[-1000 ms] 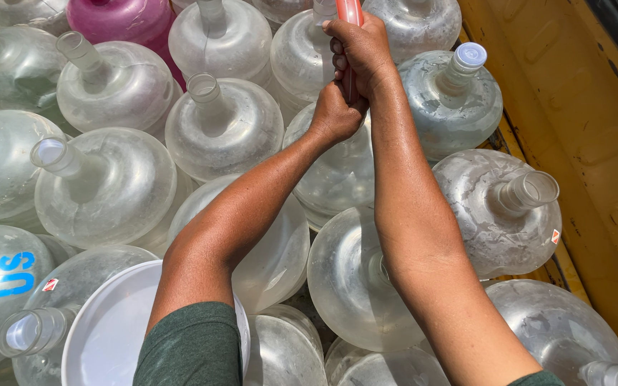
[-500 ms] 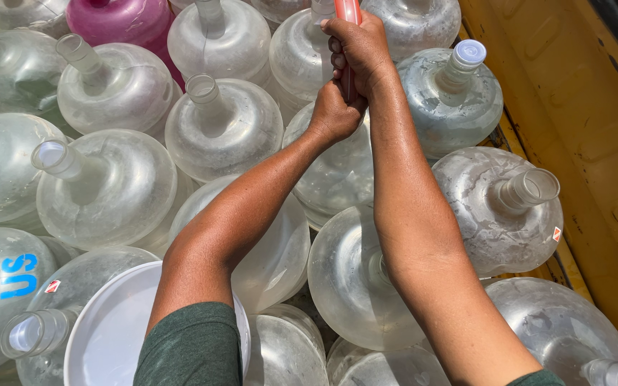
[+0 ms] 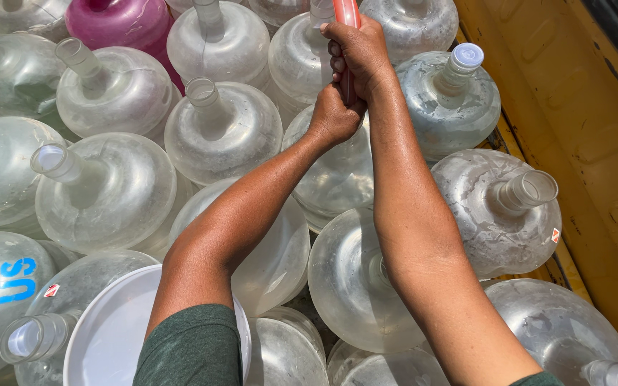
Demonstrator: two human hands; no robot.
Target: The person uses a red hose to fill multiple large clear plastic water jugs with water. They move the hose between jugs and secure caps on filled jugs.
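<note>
Both hands clamped on a red-orange handle at top centre of frame, above packed clear water jugs.

Right hand (image 3: 357,53) wrapped tight around red-orange handle (image 3: 347,13), upper end cut by top edge of frame; left hand (image 3: 334,114) gripping the same handle just below, touching the right. Arms stretched out over rows of clear plastic water jugs (image 3: 223,129) filling the frame, necks mostly uncapped. Pink jug (image 3: 119,25) at upper left. Capped jug (image 3: 459,100) right of the hands. White round lid (image 3: 109,336) at lower left, partly under the left sleeve. Yellow metal wall (image 3: 574,107) down right side.
</note>
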